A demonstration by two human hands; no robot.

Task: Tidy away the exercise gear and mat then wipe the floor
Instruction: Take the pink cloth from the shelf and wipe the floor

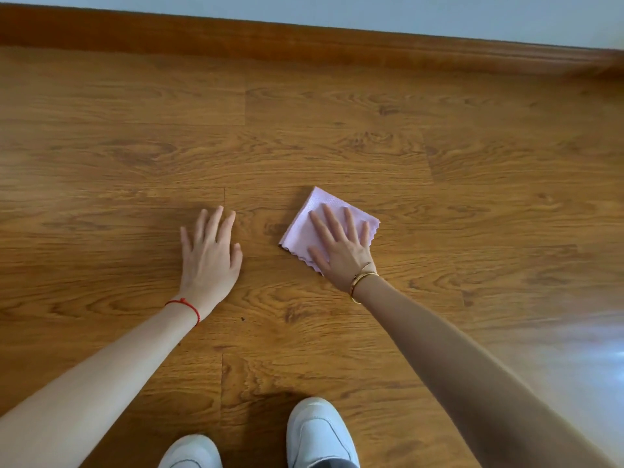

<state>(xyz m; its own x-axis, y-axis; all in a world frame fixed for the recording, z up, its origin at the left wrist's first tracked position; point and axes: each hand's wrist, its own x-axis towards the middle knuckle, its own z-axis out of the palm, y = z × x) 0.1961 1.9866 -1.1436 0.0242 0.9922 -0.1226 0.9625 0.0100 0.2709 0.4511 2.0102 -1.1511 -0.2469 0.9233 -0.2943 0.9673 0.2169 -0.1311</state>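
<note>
A folded pink cloth (319, 205) with scalloped edges lies on the wooden floor (304, 130) a little right of centre. My right hand (341, 246) rests flat on top of it, fingers spread, palm pressing it against the boards; gold bangles circle that wrist. My left hand (210, 253) lies flat on the bare floor to the left of the cloth, fingers apart, holding nothing, with a red string around the wrist. No mat or exercise gear is in view.
A brown wooden skirting board (304, 42) runs along the far edge under a pale wall (405, 11). My two white shoes (190, 450) (319, 434) stand at the bottom edge. A bright glare (591, 349) falls on the floor at right.
</note>
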